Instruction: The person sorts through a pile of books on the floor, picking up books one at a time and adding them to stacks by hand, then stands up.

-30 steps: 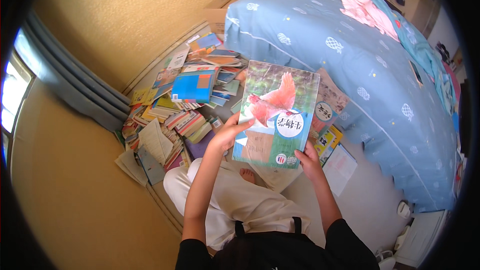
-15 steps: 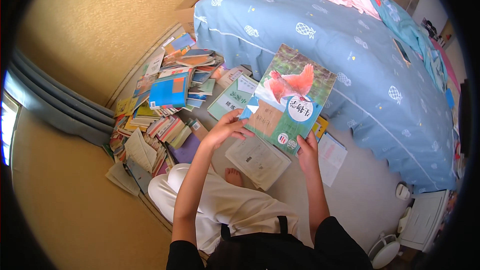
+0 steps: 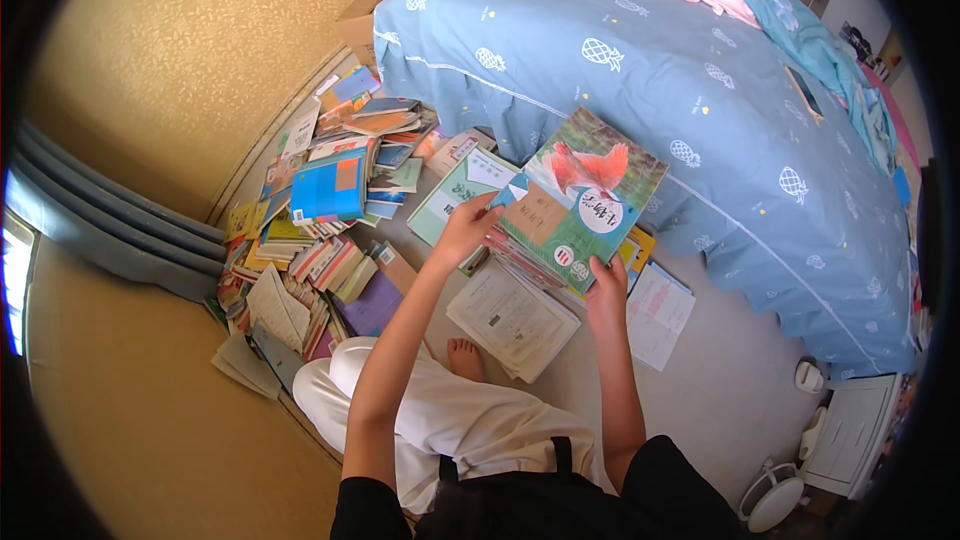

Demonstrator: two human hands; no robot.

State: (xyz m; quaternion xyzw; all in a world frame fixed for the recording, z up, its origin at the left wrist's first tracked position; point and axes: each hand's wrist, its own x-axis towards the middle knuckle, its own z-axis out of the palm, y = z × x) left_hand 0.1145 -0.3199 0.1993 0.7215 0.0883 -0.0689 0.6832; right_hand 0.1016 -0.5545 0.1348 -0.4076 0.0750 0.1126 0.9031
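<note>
A textbook [image 3: 590,202] with a pink bird on its green and blue cover lies tilted just over or on a stack of books [image 3: 525,262]; whether it rests there I cannot tell. My left hand [image 3: 470,227] pinches its left corner. At the near right corner, my right hand [image 3: 606,285] grips it with the thumb on the cover. Left of the stack is a pale green and white book [image 3: 462,195]. Closer to me, a pile of printed papers [image 3: 512,322] lies on the floor.
Many books are heaped [image 3: 330,185] by the wall at left, beside a grey curtain [image 3: 120,210]. A bed with a blue cover [image 3: 640,50] stands beyond. White sheets [image 3: 660,315] and a yellow-edged book [image 3: 640,245] lie right of the stack. A white cabinet [image 3: 850,435] stands at far right.
Both hands have lowered the textbook, and its cover now appears more slanted. The side of the book stack beneath has come into view. My left hand's fingers have closed on its corner.
</note>
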